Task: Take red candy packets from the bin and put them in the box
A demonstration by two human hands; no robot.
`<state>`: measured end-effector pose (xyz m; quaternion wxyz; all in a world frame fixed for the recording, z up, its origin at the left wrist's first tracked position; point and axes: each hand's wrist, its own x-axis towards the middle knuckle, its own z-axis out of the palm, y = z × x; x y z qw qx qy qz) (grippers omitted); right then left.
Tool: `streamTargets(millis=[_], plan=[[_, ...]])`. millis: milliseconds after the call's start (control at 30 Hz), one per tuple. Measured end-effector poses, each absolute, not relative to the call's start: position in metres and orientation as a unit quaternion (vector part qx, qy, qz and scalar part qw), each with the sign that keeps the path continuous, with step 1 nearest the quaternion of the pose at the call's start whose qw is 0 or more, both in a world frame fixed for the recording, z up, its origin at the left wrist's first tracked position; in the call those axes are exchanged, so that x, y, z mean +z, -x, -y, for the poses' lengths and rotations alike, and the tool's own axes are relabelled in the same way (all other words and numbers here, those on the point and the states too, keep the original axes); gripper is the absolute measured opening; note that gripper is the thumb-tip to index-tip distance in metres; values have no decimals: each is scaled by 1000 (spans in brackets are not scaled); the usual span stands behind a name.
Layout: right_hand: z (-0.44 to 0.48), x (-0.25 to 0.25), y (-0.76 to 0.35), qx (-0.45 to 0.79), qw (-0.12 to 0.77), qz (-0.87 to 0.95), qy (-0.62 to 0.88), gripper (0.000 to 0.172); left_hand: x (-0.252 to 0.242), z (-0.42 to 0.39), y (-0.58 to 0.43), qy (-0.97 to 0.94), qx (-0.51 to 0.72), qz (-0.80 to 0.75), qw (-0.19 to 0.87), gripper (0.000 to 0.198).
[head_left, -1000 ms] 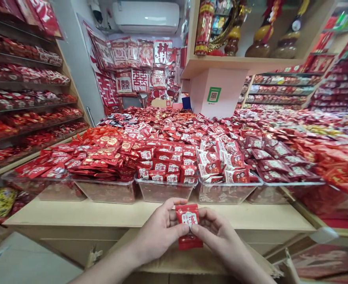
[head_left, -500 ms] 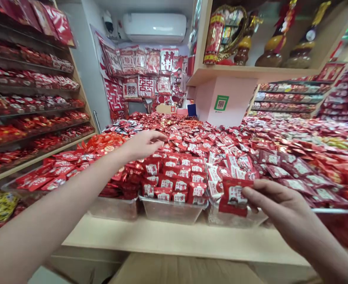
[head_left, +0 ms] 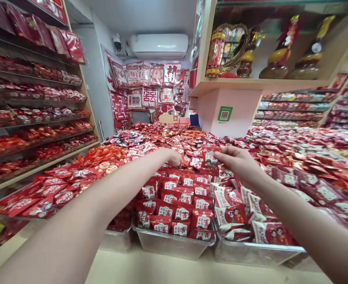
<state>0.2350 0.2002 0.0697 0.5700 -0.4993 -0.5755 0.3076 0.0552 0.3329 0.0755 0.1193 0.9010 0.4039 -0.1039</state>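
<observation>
Both my arms reach out over a clear plastic tray (head_left: 174, 246) stacked with rows of small red candy packets (head_left: 183, 199) bearing white labels. My right hand (head_left: 235, 163) pinches one red packet (head_left: 209, 156) by its edge, holding it just above the far rows of the pile. My left hand (head_left: 172, 156) rests knuckles-up on the packets at the far end of the same tray, fingers curled down into the pile; whether it grips anything is hidden.
More clear trays of red packets (head_left: 73, 177) and white-and-red packets (head_left: 250, 221) flank the middle one. A pink pillar with a green QR sign (head_left: 224, 114) stands behind. Shelves of red goods (head_left: 34, 114) line the left wall; the wooden counter edge (head_left: 150, 272) is near me.
My right hand has carried the red packet from low at the right up and forward over the pile. My left hand has moved right and down onto the far packets. The view has moved closer.
</observation>
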Motion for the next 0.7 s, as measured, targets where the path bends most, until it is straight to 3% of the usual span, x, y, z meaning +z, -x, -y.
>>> streamTargets(millis=[200, 433, 700], plan=[[-255, 69, -217, 297, 554, 572, 527, 20, 74, -340, -47, -881, -223, -394, 141, 17], [-288, 56, -193, 331, 516, 568, 549, 18, 78, -339, -34, -889, -191, -379, 171, 21], [-298, 41, -172, 402, 382, 615, 561, 9, 90, -327, -16, -902, -142, -376, 158, 45]])
